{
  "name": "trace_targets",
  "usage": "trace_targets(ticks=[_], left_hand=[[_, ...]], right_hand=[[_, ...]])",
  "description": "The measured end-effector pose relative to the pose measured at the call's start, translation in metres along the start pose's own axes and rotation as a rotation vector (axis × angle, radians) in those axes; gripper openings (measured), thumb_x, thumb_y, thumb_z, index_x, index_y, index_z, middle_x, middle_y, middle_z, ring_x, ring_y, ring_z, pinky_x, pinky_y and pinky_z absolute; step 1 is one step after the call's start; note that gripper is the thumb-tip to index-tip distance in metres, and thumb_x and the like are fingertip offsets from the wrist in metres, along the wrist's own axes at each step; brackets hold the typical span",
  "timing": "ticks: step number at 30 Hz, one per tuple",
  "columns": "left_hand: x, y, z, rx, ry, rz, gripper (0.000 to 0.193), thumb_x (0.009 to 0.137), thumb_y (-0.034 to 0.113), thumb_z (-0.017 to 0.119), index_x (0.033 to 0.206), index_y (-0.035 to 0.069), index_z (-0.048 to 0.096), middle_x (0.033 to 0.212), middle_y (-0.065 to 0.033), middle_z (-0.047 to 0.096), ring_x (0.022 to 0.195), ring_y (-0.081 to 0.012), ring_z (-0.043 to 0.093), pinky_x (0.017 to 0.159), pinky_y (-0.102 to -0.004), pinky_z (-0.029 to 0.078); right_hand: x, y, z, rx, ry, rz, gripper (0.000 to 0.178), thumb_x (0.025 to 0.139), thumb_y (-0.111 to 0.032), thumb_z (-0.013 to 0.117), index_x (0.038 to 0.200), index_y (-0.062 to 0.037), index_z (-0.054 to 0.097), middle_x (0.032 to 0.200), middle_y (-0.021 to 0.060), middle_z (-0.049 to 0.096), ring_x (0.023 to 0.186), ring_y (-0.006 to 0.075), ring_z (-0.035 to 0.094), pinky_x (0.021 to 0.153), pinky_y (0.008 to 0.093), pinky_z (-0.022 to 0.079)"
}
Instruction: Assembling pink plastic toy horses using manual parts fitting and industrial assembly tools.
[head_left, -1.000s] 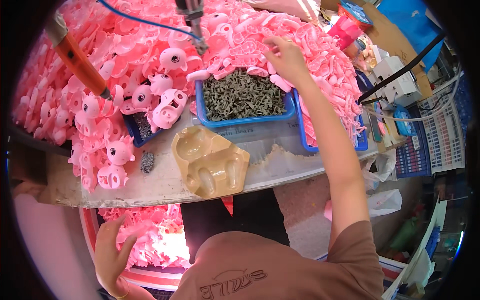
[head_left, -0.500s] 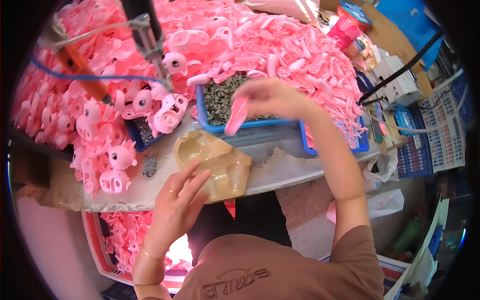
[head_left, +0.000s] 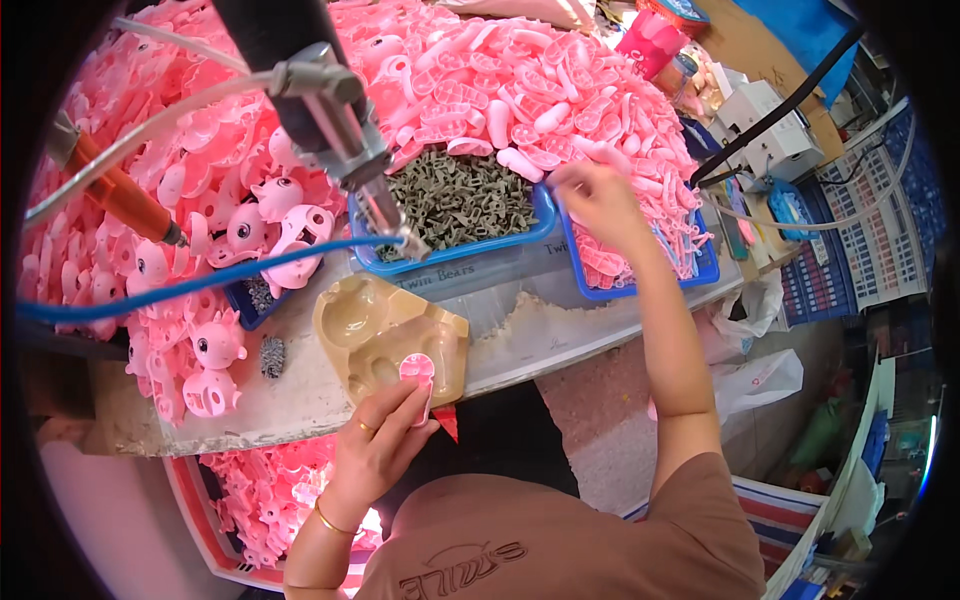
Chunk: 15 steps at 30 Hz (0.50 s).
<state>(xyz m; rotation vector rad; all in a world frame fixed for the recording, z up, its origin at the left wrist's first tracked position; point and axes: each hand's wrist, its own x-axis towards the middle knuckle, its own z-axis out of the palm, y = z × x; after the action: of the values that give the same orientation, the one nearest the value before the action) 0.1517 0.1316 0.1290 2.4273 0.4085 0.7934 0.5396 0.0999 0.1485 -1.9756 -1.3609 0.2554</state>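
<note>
My left hand (head_left: 385, 440) is closed on a pink plastic half-shell piece (head_left: 418, 370), elongated with a rounded end, its hollow side showing. The piece is over the near edge of a tan moulded fixture (head_left: 338, 325) with shaped hollows, lying at the table's front edge. My right hand (head_left: 605, 205) reaches to the left corner of a blue tray (head_left: 610, 292) of slim pink parts, beside the heap of pink shells (head_left: 550, 120). Its fingers are bent together, and whatever lies between them is too small or hidden to make out.
A blue tray (head_left: 470, 258) of small grey-green parts stands behind the fixture. Above it hang a metal-tipped power driver (head_left: 345, 130) with a blue hose (head_left: 200, 268) and an orange tool (head_left: 125, 200). Pink animal-head parts (head_left: 215, 345) and a small dark-blue tray (head_left: 255, 308) lie left.
The pink piece has passed from my right hand to my left, now beside the fixture. My right hand has moved right to the tray of slim parts. The hanging driver appears larger and lower.
</note>
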Motion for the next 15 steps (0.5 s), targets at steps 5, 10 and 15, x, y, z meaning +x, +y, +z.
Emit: trace_targets(ticks=[5, 10, 15], left_hand=[[-0.003, 0.003, 0.007, -0.022, 0.015, -0.02, 0.048, 0.07, 0.005, 0.081, 0.116, 0.003, 0.066, 0.113, -0.0151, 0.064, 0.094, -0.0293, 0.065, 0.078, -0.0352, 0.055], [0.001, 0.006, 0.015, -0.012, -0.016, -0.012, 0.049, 0.07, 0.005, 0.081, 0.117, 0.004, 0.066, 0.114, -0.0135, 0.064, 0.094, -0.0293, 0.065, 0.078, -0.0354, 0.054], [0.0, -0.001, 0.02, 0.181, -0.009, 0.093, 0.044, 0.074, 0.016, 0.08, 0.115, 0.007, 0.066, 0.109, -0.0062, 0.064, 0.095, -0.0253, 0.063, 0.075, -0.0346, 0.055]], right_hand=[[0.005, 0.006, -0.013, -0.22, 0.123, 0.016, 0.023, 0.084, -0.016, 0.07, 0.102, -0.003, 0.067, 0.094, 0.011, 0.067, 0.083, 0.0216, 0.067, 0.071, 0.0326, 0.053], [0.006, 0.001, 0.02, -0.441, 0.288, -0.238, 0.023, 0.083, -0.021, 0.071, 0.102, -0.0088, 0.068, 0.092, 0.0099, 0.064, 0.091, 0.0292, 0.063, 0.076, 0.0394, 0.052], [0.019, 0.001, 0.012, -0.561, 0.21, -0.237, 0.021, 0.086, -0.019, 0.068, 0.103, -0.0075, 0.069, 0.097, 0.0157, 0.064, 0.088, 0.0319, 0.065, 0.074, 0.04, 0.052]])
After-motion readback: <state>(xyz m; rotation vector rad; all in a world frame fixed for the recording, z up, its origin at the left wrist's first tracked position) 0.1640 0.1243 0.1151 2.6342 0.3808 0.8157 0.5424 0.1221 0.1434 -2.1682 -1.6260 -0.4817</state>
